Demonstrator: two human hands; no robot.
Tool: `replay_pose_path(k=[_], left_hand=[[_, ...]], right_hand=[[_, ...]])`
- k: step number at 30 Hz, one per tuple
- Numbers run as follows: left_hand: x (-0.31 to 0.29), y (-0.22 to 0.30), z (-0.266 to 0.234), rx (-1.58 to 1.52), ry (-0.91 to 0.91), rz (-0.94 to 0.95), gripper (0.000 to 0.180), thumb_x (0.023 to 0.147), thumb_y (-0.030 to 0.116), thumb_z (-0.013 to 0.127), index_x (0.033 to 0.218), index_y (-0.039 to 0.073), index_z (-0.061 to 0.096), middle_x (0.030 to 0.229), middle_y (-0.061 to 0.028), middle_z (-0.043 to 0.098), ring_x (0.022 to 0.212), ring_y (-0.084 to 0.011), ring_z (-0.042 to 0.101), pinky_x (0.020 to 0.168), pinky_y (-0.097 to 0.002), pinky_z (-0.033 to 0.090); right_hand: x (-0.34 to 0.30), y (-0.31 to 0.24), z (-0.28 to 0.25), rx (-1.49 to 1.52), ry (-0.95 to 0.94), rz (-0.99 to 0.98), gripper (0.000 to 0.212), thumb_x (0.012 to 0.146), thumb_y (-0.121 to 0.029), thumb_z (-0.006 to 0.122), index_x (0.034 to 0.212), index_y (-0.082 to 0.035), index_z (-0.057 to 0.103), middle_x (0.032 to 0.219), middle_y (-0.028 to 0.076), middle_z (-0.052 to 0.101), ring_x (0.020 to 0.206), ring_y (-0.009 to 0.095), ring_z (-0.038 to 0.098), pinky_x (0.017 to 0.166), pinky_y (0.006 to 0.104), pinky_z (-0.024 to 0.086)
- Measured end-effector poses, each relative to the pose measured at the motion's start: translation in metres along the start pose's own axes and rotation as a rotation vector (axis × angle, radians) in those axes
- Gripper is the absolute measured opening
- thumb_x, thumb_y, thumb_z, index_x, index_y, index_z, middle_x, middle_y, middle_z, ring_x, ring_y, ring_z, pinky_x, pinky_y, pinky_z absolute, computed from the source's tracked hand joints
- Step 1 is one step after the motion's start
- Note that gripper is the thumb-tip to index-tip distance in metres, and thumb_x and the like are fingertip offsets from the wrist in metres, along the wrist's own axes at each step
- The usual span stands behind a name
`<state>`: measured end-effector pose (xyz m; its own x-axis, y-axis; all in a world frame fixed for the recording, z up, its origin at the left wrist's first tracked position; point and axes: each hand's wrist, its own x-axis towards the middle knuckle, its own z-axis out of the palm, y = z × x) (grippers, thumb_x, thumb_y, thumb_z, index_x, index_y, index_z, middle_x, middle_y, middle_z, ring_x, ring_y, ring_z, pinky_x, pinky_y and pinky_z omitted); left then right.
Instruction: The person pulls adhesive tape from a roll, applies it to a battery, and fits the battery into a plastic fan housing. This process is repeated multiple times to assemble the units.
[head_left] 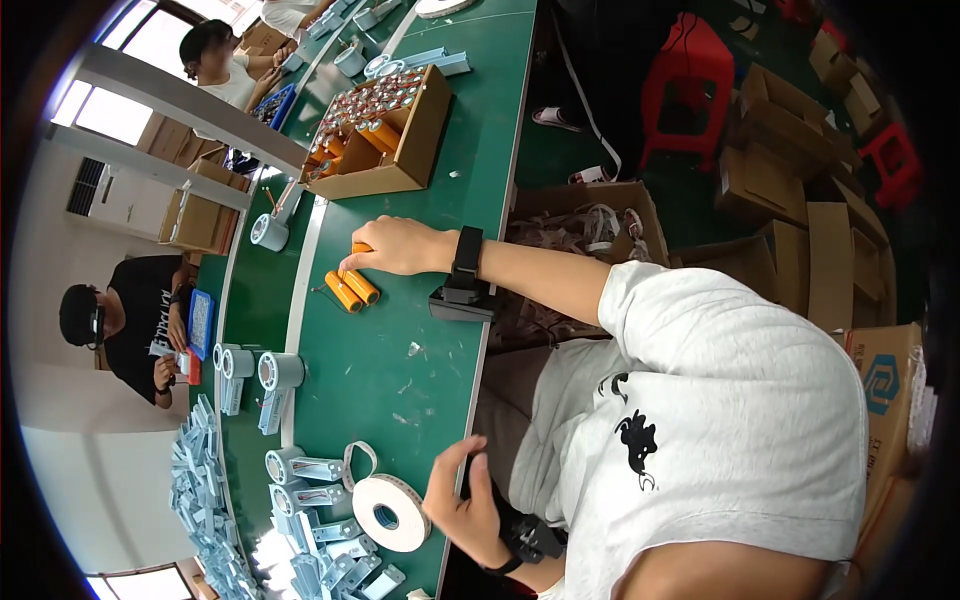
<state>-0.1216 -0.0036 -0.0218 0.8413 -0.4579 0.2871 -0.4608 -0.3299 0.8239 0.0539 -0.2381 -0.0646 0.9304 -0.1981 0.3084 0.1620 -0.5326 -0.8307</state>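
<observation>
My right hand (400, 246), in the upper middle, reaches over the green bench with its fingers closed on orange cylindrical battery cells. Two of these battery cells (352, 290) lie side by side below my fingertips, with a thin wire at one end. Another orange cell is partly hidden under the fingers. My left hand (464, 505) hovers at the bench edge in the lower middle. Its thumb and fingers are bent but apart, and nothing shows between them. Beside it lies a white roll of tape (405, 512) with a loose curled end. Both wrists wear black straps with devices.
An open cardboard box (400, 175) of orange cells stands above my right hand. Light-blue round housings with handles (280, 372) line the bench's left side, with several loose parts piled below. Cartons and red stools (690, 90) stand at right. Co-workers sit across the bench.
</observation>
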Motion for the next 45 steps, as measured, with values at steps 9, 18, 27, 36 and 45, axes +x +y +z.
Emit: replay_pose_path(k=[9,18,27,36,45], left_hand=[[0.01,0.081,-0.06,-0.731,0.276,0.797,0.035,0.089,0.027,0.048,0.12,0.011,0.045,0.133,-0.011,0.028,0.122,-0.0349,0.028,0.087,-0.0625,0.031],[0.076,0.067,-0.121,-0.27,0.149,0.677,0.022,0.085,0.015,0.051,0.104,0.004,0.055,0.111,-0.0117,0.05,0.101,-0.0276,0.045,0.081,-0.0423,0.038],[0.326,-0.227,-0.315,1.161,-0.111,0.011,0.081,0.06,0.014,0.076,0.128,0.001,0.035,0.13,-0.0195,0.038,0.122,-0.0335,0.034,0.101,-0.039,0.028],[0.401,-0.274,-0.229,0.617,-0.408,-0.386,0.076,0.045,0.014,0.081,0.112,-0.002,0.049,0.116,-0.0171,0.052,0.105,-0.0308,0.049,0.089,-0.0376,0.039],[0.354,-0.164,-0.214,0.849,0.018,-0.108,0.056,0.065,0.031,0.069,0.1,-0.008,0.052,0.095,-0.0234,0.055,0.089,-0.0366,0.052,0.08,-0.0404,0.039]], right_hand=[[-0.002,-0.005,0.003,-0.089,-0.099,-0.052,0.049,0.076,-0.047,0.059,0.076,0.002,0.061,0.073,0.019,0.061,0.071,0.033,0.06,0.066,0.0404,0.048],[-0.004,-0.008,0.001,-0.127,-0.088,-0.08,0.042,0.078,-0.042,0.059,0.076,0.0,0.057,0.065,0.017,0.059,0.063,0.034,0.058,0.061,0.0403,0.046],[0.0,-0.02,0.013,0.011,-0.19,-0.133,0.036,0.076,-0.037,0.063,0.078,-0.001,0.057,0.065,0.017,0.06,0.064,0.033,0.059,0.06,0.0402,0.046],[-0.007,-0.005,-0.005,0.169,-0.053,0.089,0.032,0.075,-0.03,0.063,0.079,0.001,0.057,0.073,0.018,0.06,0.069,0.034,0.059,0.063,0.0416,0.047],[0.006,-0.001,-0.002,0.368,0.222,0.004,0.026,0.072,-0.006,0.061,0.095,0.005,0.055,0.089,0.019,0.054,0.085,0.034,0.054,0.075,0.0389,0.042]])
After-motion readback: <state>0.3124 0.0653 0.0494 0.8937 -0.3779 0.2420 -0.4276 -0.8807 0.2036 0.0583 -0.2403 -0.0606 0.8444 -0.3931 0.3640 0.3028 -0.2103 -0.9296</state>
